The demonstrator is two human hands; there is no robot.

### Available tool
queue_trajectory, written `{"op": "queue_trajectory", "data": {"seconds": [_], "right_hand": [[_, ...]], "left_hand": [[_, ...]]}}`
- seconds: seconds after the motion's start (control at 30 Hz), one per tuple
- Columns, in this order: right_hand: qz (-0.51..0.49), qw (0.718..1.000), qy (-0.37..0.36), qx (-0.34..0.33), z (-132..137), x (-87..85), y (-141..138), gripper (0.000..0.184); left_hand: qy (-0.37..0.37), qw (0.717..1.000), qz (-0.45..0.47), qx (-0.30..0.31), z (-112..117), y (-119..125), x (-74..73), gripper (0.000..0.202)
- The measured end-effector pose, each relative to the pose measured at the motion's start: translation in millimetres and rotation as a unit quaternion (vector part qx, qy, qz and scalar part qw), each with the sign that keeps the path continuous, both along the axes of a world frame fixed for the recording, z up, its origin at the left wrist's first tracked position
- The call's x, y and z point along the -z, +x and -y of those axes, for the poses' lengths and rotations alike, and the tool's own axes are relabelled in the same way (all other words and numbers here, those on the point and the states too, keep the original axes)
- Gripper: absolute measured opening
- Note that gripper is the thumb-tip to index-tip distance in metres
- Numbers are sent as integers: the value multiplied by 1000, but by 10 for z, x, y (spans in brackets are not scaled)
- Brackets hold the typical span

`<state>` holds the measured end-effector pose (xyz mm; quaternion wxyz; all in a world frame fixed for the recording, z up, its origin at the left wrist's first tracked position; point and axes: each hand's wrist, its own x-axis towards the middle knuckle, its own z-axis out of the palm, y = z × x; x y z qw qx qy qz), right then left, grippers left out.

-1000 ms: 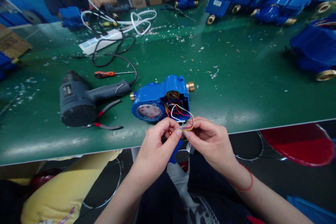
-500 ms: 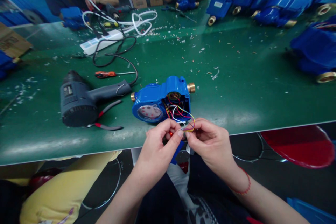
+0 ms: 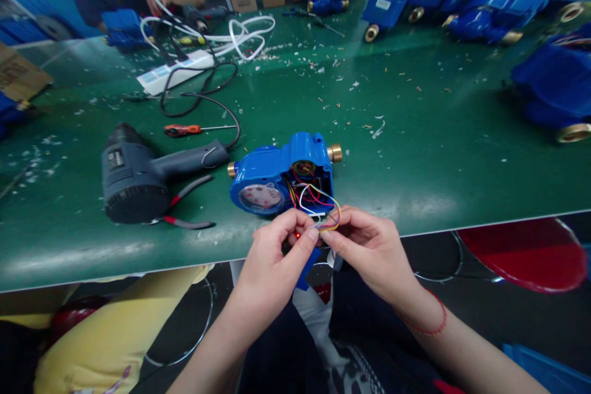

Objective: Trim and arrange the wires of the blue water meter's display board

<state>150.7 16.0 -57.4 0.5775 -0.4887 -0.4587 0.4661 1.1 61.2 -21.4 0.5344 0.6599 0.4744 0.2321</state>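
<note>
On the green table [image 3: 415, 135], near the front edge, a blue housing [image 3: 272, 163] has brass-coloured fittings [image 3: 335, 152] and white, yellow, red wires [image 3: 338, 203]. Nearer the left edge is a dark-grey heat gun [image 3: 136, 181].

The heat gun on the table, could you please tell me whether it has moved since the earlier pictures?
No: against the orange-handled screwdriver and the green table, the heat gun keeps its place; only the whole view shifts slightly.

No lettering legible. Blurred marks, clock positions from centre: dial [image 3: 261, 197] of the open meter [image 3: 258, 165], eight; label [image 3: 116, 159] of the heat gun [image 3: 135, 188], nine; cardboard box [image 3: 19, 77], ten; white sticker [image 3: 382, 4] on a far meter [image 3: 390, 16], one.
</note>
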Motion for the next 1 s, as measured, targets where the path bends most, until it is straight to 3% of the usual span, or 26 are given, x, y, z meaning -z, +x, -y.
{"op": "queue_trajectory", "data": {"seconds": [0.3, 0.83, 1.0], "right_hand": [[13, 1000, 17, -11, 4, 0, 9, 5], [24, 999, -1, 29, -13, -48, -25, 3], [106, 993, 23, 55, 6, -41, -56, 7]], "left_hand": [[-23, 1000, 1, 4, -2, -1, -8, 21], [-7, 1000, -8, 0, -4, 22, -14, 19], [15, 1000, -26, -4, -5, 47, -13, 20]]}}
